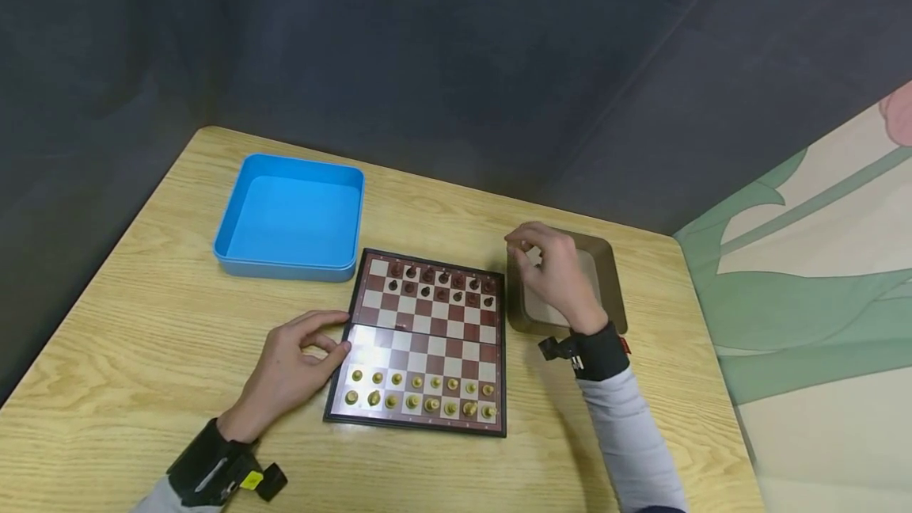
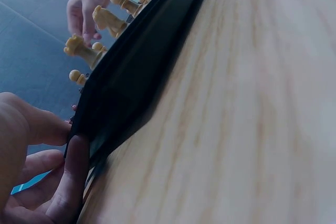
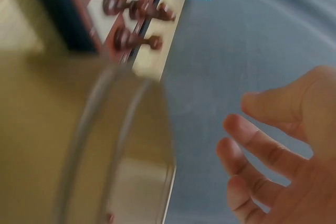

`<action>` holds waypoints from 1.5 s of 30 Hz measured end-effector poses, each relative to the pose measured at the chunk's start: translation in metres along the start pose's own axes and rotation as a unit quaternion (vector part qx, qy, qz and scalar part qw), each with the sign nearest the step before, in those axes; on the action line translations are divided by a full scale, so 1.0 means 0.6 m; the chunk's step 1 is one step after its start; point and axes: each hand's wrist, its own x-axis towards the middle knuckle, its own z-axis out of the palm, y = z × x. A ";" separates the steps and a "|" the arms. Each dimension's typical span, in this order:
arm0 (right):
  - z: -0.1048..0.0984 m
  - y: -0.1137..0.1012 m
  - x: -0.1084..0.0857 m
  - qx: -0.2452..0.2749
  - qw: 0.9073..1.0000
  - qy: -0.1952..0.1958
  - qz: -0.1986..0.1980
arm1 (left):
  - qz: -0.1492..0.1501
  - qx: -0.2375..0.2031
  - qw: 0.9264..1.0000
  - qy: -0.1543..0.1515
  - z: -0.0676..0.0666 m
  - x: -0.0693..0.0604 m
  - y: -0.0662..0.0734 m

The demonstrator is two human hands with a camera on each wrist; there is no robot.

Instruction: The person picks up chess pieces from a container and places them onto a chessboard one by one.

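Note:
A folding magnetic chessboard [image 1: 438, 339] lies on the table, with gold pieces [image 1: 413, 400] in two rows at the near side and dark red-brown pieces [image 1: 442, 283] in two rows at the far side. My left hand [image 1: 295, 359] holds the board's left edge with thumb and fingers; the left wrist view shows the fingertips on its black rim. Over a brown-grey box [image 1: 614, 283] at the board's right hovers my right hand [image 1: 552, 267]. Its fingers are loosely bent, and nothing shows between them in the right wrist view. A small reddish piece [image 3: 110, 217] lies inside the box, partly hidden.
A blue tray [image 1: 306, 216] stands on the wooden table [image 1: 157, 299] behind and left of the board. Dark cloth [image 1: 427, 62] hangs beyond the table's far edge, and a patterned panel [image 1: 819, 260] is at the right.

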 end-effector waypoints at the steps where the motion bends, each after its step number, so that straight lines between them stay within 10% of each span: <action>1: -0.002 0.006 -0.003 -0.001 1.000 0.003 0.003 | 0.002 -0.001 1.000 0.000 0.000 0.000 0.000; 13: -0.019 0.068 -0.028 -0.013 0.998 -0.009 0.056 | 0.009 -0.005 1.000 0.000 0.000 0.000 -0.004; 27: -0.016 0.095 -0.027 -0.035 0.975 -0.157 0.156 | 0.008 -0.012 1.000 0.002 0.000 0.000 -0.005; 45: -0.006 0.107 -0.032 -0.074 0.975 -0.137 0.161 | 0.023 -0.003 1.000 0.003 -0.001 0.001 -0.005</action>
